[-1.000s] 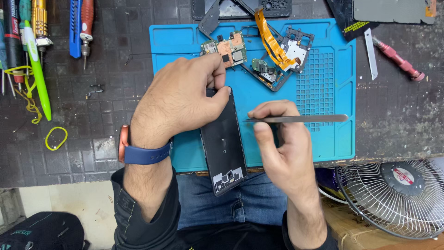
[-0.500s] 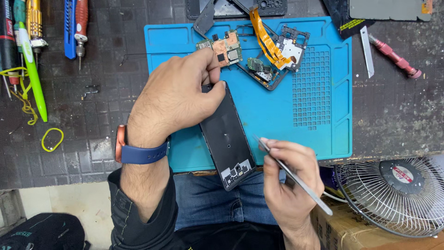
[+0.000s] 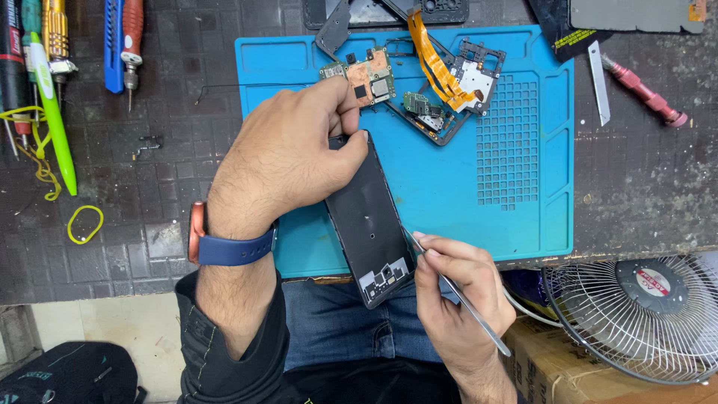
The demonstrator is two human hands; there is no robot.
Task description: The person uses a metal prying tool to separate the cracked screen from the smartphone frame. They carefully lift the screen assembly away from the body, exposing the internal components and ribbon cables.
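A black opened phone frame point(image 3: 369, 224) lies slanted on the blue work mat point(image 3: 523, 217), its lower end past the table edge. My left hand point(image 3: 288, 157), with a blue watch band on the wrist, grips the frame's top end. My right hand point(image 3: 456, 299) holds thin metal tweezers point(image 3: 460, 295) like a pen, their tip touching the frame's right edge near the bottom. On the mat's far part lie a green circuit board point(image 3: 366, 78) and a dark inner frame with an orange flex cable point(image 3: 441, 75).
Screwdrivers point(image 3: 131, 41) and a green pen point(image 3: 52, 112) lie at the far left with a yellow rubber band point(image 3: 84, 224). A red-handled tool point(image 3: 643, 93) and a metal blade point(image 3: 596, 71) lie at the right. A small fan point(image 3: 643, 318) stands below the table edge.
My right hand turned the tweezers from lying flat and pointing right to pointing down at the frame's right edge. My left hand kept its grip on the frame's top.
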